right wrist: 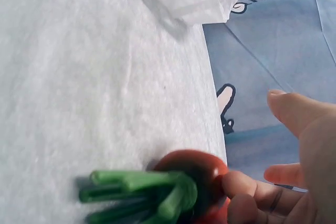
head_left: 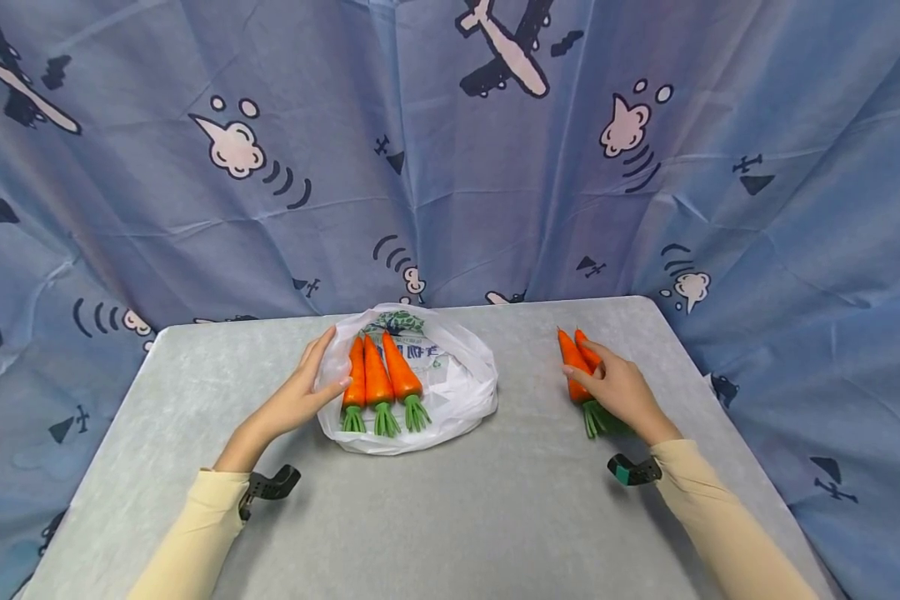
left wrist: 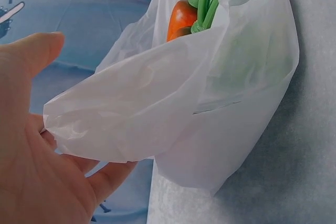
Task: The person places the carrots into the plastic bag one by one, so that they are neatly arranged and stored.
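Observation:
A white plastic bag [head_left: 457, 392] lies flat at the middle of the grey table [head_left: 495, 517], and three orange carrots [head_left: 378, 379] with green stalks lie side by side in its open mouth. My left hand [head_left: 328, 362] rests against the bag's left edge with straight fingers. In the left wrist view a fold of the bag [left wrist: 210, 103] drapes over the fingers of my left hand [left wrist: 63, 145], with the thumb standing apart and one carrot [left wrist: 181, 17] showing inside. To the right, two more carrots [head_left: 573, 354] lie on the table. My right hand [head_left: 592, 367] curls over them; its fingers [right wrist: 247, 187] touch a carrot top [right wrist: 197, 169].
A blue curtain [head_left: 450, 167] printed with aeroplanes hangs close behind and around the table. The table's right edge [head_left: 690, 367] is just beyond the right hand. Black camera clips sit at both wrists [head_left: 270, 483]. Bare tabletop stretches between the bag and the loose carrots.

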`<act>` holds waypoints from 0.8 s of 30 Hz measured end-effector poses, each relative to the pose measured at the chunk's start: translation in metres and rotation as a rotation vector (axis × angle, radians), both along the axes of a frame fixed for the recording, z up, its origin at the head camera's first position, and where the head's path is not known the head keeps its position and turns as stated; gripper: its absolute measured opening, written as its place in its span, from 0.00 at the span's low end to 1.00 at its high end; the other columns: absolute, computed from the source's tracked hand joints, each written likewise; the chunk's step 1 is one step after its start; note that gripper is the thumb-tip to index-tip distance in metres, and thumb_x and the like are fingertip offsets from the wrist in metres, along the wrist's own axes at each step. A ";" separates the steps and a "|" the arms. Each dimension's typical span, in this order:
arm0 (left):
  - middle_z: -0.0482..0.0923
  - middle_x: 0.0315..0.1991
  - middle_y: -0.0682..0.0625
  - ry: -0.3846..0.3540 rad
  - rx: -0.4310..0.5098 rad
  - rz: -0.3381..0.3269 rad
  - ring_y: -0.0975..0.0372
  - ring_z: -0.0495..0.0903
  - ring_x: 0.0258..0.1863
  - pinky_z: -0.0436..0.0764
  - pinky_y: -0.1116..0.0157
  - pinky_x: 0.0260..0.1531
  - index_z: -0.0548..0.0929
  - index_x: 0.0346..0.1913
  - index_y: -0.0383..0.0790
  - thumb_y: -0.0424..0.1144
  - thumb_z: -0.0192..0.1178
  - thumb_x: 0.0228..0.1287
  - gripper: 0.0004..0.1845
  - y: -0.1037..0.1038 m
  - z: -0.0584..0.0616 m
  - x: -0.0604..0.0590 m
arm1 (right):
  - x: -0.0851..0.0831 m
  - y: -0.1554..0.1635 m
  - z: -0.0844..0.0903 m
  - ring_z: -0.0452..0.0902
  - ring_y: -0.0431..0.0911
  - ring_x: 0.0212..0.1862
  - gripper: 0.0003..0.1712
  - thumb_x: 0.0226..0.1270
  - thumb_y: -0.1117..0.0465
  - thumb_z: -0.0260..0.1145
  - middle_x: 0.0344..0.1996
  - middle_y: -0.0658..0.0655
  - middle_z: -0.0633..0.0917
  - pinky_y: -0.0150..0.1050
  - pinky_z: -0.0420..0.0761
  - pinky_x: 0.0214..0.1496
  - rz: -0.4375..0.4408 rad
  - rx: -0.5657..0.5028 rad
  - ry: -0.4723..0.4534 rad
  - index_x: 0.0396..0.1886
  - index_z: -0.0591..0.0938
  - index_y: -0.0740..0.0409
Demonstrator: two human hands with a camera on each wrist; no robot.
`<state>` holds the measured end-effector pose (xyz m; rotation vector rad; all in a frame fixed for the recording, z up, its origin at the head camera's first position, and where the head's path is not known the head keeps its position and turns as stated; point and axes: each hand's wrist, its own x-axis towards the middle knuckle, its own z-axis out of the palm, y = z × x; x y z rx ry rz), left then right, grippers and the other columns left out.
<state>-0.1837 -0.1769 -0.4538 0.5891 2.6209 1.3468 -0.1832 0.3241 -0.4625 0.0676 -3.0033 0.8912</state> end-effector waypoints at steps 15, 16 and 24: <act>0.42 0.79 0.36 0.005 0.007 0.000 0.39 0.47 0.77 0.52 0.31 0.70 0.39 0.80 0.44 0.42 0.59 0.71 0.47 0.001 -0.002 0.000 | 0.007 0.009 -0.002 0.67 0.45 0.20 0.45 0.67 0.37 0.63 0.19 0.54 0.73 0.36 0.67 0.23 -0.012 0.056 -0.041 0.72 0.67 0.63; 0.42 0.79 0.36 0.004 0.008 0.000 0.39 0.47 0.77 0.52 0.31 0.70 0.39 0.80 0.45 0.42 0.59 0.71 0.47 0.001 -0.002 0.000 | 0.007 0.008 -0.002 0.67 0.45 0.20 0.45 0.67 0.37 0.63 0.19 0.55 0.73 0.36 0.67 0.23 -0.013 0.055 -0.042 0.72 0.67 0.63; 0.42 0.79 0.37 0.004 0.010 0.000 0.39 0.48 0.77 0.52 0.32 0.70 0.39 0.80 0.46 0.42 0.59 0.71 0.47 0.001 -0.001 0.001 | 0.008 0.007 -0.002 0.68 0.45 0.21 0.45 0.67 0.39 0.64 0.20 0.55 0.74 0.36 0.67 0.24 -0.019 0.068 -0.052 0.72 0.67 0.65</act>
